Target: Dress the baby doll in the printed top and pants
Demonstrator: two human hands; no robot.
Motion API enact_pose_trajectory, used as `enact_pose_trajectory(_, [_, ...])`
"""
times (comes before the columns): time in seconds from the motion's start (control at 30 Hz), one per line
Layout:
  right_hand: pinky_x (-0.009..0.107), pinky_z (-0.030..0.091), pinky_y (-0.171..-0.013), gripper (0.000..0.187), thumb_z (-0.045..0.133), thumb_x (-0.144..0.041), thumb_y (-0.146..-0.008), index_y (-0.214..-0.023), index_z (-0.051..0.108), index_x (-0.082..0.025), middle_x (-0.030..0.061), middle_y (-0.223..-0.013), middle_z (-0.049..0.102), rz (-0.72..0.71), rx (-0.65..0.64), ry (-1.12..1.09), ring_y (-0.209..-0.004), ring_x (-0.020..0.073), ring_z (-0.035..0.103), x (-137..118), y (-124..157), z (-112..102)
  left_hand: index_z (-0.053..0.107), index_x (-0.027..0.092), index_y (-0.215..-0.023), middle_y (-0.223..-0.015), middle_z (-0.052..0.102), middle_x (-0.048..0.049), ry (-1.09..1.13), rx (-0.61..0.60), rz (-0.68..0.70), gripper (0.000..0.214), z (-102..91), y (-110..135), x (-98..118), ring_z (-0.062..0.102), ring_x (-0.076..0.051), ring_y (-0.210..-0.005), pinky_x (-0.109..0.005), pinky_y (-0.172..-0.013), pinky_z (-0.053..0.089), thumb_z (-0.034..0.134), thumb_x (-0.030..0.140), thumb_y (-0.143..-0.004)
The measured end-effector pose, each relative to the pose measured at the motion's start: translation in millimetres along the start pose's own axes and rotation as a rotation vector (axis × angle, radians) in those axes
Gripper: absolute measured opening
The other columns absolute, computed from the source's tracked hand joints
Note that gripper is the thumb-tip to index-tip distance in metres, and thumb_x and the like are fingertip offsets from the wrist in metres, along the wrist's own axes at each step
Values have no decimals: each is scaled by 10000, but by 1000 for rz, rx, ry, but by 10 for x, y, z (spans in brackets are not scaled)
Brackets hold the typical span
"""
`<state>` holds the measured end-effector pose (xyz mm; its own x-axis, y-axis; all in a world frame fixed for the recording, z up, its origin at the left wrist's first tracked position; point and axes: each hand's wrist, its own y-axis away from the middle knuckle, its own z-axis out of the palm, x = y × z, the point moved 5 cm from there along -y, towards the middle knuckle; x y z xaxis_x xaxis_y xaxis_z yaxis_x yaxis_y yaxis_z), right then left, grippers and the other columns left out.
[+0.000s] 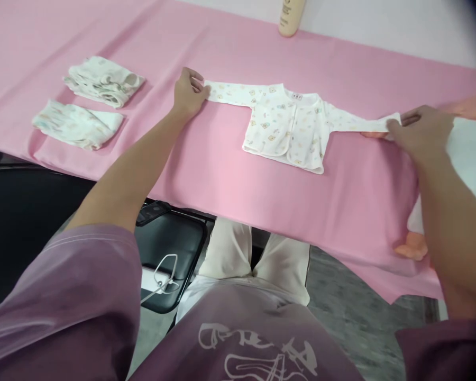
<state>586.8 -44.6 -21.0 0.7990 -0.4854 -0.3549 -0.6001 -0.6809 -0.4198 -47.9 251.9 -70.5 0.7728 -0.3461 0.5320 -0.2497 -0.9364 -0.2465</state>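
A small white baby shirt (272, 124) with a coloured print lies front side up on the pink cloth, its sleeves stretched out to both sides. My left hand (189, 94) pinches the cuff of the sleeve on the left. At the other end, my right hand (422, 129) grips the cuff of the right sleeve between thumb and fingers. The shirt's body rests on the cloth, its lower right corner slightly askew. Two folded printed garments, one farther back (103, 80) and one nearer (77, 124), lie to the left of my left hand.
A pink cloth (222, 180) covers the table and hangs over its front edge. A cream bottle (291, 18) stands at the back. White and orange fabric (474, 153) lies at the right, partly behind my arm. A black chair (174, 238) with a white cable (166, 270) is below.
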Motion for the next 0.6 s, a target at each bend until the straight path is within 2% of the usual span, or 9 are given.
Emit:
enact_pose_trajectory(0.1, [612, 605, -1154, 227, 878, -116, -961, -1021, 829, -330, 197, -1169, 910, -66, 22, -17, -1223, 394, 878, -143, 213, 1, 444, 293, -1623, -1447, 844, 81, -35, 3, 23, 1414, 11, -6, -8, 588, -117, -1203, -476, -1161, 535, -180, 1241, -779])
enact_pose_trajectory(0.2, [627, 588, -1211, 270, 847, -118, -981, -1168, 843, -313, 220, -1227, 910, 10, 38, 7, -1297, 416, 869, -223, 299, 2, 470, 264, -1552, -1468, 828, 60, -12, 31, 21, 1380, 5, -8, -5, 577, -95, -1136, -434, -1175, 577, -139, 1250, -803])
enact_pose_trajectory(0.3, [631, 574, -1251, 282, 828, -105, -979, -1140, 817, -336, 199, -1218, 910, 64, 52, -6, -1288, 417, 859, -212, 301, -7, 505, 269, -1481, -1412, 837, 58, 27, 54, 1, 1360, -14, -7, 0, 587, -80, -1083, -406, -1169, 608, -19, 1307, -775])
enact_pose_trajectory(0.4, [608, 573, -1242, 253, 823, -127, -993, -1010, 765, -372, 179, -1182, 900, 82, 41, -60, -1226, 392, 840, -159, 298, -14, 480, 279, -1514, -1466, 842, 71, -21, 28, -2, 1345, -13, -9, 1, 602, -62, -1119, -397, -1162, 594, -102, 1261, -802])
enact_pose_trajectory(0.47, [596, 573, -1225, 263, 839, -129, -987, -967, 742, -374, 183, -1165, 891, 92, 47, -56, -1188, 387, 824, -122, 300, -9, 472, 279, -1533, -1500, 841, 83, -41, 19, -8, 1384, -7, -15, -13, 610, -57, -1139, -407, -1156, 581, -153, 1251, -772])
enact_pose_trajectory(0.57, [593, 582, -1188, 272, 872, -106, -954, -1043, 771, -342, 194, -1151, 885, 82, 58, 24, -1179, 401, 811, -78, 265, 66, 507, 261, -1512, -1418, 848, 94, 33, 35, -6, 1450, 7, -25, -33, 592, -54, -1104, -384, -1149, 578, -51, 1320, -693])
enact_pose_trajectory(0.6, [602, 586, -1178, 291, 881, -97, -943, -1097, 784, -323, 200, -1153, 881, 77, 50, 64, -1191, 411, 808, -65, 241, 112, 517, 250, -1503, -1379, 842, 93, 65, 40, -3, 1436, 14, -25, -34, 578, -54, -1088, -374, -1149, 579, 8, 1331, -707])
